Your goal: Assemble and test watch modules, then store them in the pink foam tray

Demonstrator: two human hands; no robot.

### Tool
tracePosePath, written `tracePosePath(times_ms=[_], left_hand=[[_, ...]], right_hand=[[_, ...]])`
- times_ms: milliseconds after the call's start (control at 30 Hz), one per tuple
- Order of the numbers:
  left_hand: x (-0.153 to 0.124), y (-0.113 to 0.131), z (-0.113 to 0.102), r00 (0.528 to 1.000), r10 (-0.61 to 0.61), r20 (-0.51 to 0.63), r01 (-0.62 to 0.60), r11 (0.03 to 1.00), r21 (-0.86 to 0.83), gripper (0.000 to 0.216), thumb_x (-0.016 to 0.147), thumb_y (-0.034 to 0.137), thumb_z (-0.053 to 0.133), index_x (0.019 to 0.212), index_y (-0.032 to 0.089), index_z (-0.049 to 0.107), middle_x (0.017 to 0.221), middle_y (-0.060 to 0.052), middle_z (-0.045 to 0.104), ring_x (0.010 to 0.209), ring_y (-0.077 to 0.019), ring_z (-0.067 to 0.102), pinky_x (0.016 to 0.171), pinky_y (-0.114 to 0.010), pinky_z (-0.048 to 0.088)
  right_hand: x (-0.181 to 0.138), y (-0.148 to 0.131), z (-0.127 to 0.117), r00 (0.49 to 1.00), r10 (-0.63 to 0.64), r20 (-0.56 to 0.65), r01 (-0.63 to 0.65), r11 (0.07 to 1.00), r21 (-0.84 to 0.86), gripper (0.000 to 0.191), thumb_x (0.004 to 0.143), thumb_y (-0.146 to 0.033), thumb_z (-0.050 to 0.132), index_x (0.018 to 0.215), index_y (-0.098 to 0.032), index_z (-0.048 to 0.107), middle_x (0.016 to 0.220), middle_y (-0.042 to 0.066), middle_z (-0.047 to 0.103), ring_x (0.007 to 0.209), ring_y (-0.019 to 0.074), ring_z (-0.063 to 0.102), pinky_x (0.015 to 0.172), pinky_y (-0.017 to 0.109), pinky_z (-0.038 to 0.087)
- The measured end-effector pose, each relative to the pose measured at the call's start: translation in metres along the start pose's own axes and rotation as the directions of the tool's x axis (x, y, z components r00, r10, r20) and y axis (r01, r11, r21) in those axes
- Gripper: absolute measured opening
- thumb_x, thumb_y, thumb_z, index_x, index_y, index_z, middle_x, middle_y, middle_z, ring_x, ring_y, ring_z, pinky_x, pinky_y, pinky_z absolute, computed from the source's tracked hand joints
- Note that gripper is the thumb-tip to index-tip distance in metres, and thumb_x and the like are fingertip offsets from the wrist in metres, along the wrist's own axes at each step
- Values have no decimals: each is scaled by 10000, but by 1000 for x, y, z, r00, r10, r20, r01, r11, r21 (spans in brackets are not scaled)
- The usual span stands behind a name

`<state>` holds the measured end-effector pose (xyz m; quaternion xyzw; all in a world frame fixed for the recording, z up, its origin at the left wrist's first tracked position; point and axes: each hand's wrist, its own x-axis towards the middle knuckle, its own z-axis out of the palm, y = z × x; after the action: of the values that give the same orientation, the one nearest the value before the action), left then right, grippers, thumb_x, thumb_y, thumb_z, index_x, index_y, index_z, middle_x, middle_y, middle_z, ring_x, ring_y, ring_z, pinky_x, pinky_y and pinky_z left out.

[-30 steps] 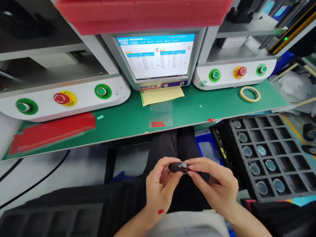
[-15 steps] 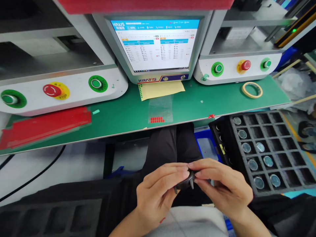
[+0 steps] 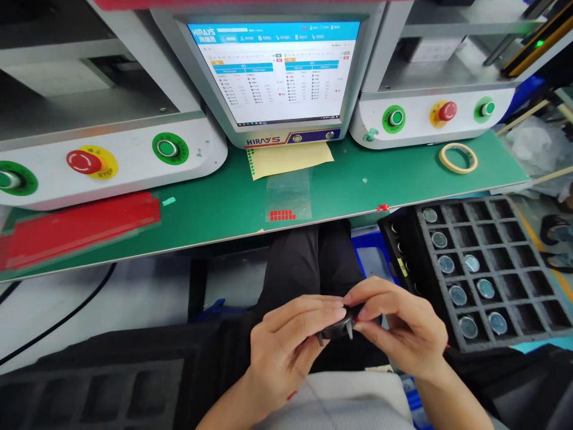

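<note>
Above my lap, my left hand (image 3: 293,334) is closed round a small black round part (image 3: 336,330) with short prongs pointing down. My right hand (image 3: 400,325) pinches at the part's right edge, thumb and fingertips together. A tiny red piece (image 3: 356,321) shows at the right thumb tip; what it is I cannot make out. The fingers cover much of the black part. A small red mark (image 3: 292,395) is on the left wrist.
A green bench (image 3: 215,221) carries red sheets (image 3: 85,230), a clear bag (image 3: 290,194) with red squares and a tape roll (image 3: 458,158). Behind stand a monitor (image 3: 277,77) and button panels. A black foam tray (image 3: 505,263) with round discs lies right; another tray (image 3: 107,364) lies left.
My right fingers have shifted and bent more at the part's edge, and the tiny red piece now shows there. The left hand keeps its hold. The view has moved slightly.
</note>
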<state>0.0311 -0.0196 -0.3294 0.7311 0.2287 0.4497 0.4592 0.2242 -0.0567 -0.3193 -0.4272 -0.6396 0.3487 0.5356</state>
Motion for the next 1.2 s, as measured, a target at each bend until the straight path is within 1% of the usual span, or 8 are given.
tracePosePath(times_ms=[133, 467, 633, 833, 900, 967, 1067, 1200], left_hand=[[2, 0, 1, 999, -6, -41, 6, 1000, 19, 457, 809, -73, 604, 1204, 154, 636, 1119, -74, 711, 1032, -172, 685, 877, -249, 588], [0, -1, 6, 993, -11, -115, 18, 998, 55, 443, 818, -45, 616, 1198, 181, 645, 1104, -68, 722, 981, -171, 696, 811, -251, 606], [1, 3, 15, 977, -50, -206, 73, 992, 107, 412, 805, -49, 637, 1152, 172, 659, 1055, -62, 734, 938, -162, 701, 812, -255, 602], [7, 0, 18, 934, -134, -330, 201, 964, 177, 335, 836, 27, 649, 1105, 224, 681, 975, -24, 742, 859, -135, 704, 758, -213, 587], [11, -4, 14, 866, -153, -477, 287, 932, 222, 275, 849, 62, 650, 1063, 228, 695, 938, -9, 732, 833, -121, 696, 738, -194, 570], [14, -7, 9, 816, -142, -561, 321, 918, 235, 242, 853, 80, 652, 1044, 222, 700, 928, -8, 720, 829, -119, 687, 725, -192, 558], [17, -9, 5, 866, -114, -487, 263, 932, 250, 242, 857, 86, 648, 1058, 213, 695, 935, -20, 724, 834, -130, 680, 735, -214, 554], [19, -5, 6, 900, -74, -429, 211, 936, 280, 256, 860, 81, 638, 1075, 211, 686, 935, -20, 730, 827, -127, 676, 748, -219, 556]], right_hand=[[-1, 0, 6, 991, -110, -77, 105, 992, -70, 327, 786, 17, 666, 1061, -160, 673, 927, 90, 746, 854, 202, 721, 723, 324, 608], [8, -12, 8, 975, -208, -82, 175, 939, -295, 154, 813, -10, 637, 898, -137, 659, 865, 118, 756, 795, 173, 735, 705, 261, 621], [9, -11, 14, 957, -267, -114, 185, 864, -468, 167, 796, -4, 630, 880, -148, 646, 886, 130, 761, 831, 186, 739, 746, 268, 625], [0, -4, 20, 953, -273, -134, 164, 831, -532, 258, 775, 12, 624, 938, -186, 643, 990, 122, 748, 891, 216, 728, 749, 327, 632], [-4, -5, 24, 967, -215, -136, 132, 882, -452, 259, 772, 24, 617, 932, -179, 638, 1024, 132, 736, 933, 221, 717, 769, 328, 622], [-6, -8, 30, 994, -62, -89, 39, 970, -239, 221, 808, 3, 601, 934, -177, 625, 970, 112, 736, 919, 205, 714, 758, 312, 612], [-3, -11, 40, 977, 193, 96, -204, 971, 122, 121, 850, -100, 636, 938, -182, 626, 836, 51, 719, 776, 158, 704, 687, 271, 595], [6, -12, 48, 895, 397, 202, -441, 851, 283, 66, 834, -198, 691, 799, -168, 644, 687, 6, 698, 615, 111, 664, 600, 209, 560]])
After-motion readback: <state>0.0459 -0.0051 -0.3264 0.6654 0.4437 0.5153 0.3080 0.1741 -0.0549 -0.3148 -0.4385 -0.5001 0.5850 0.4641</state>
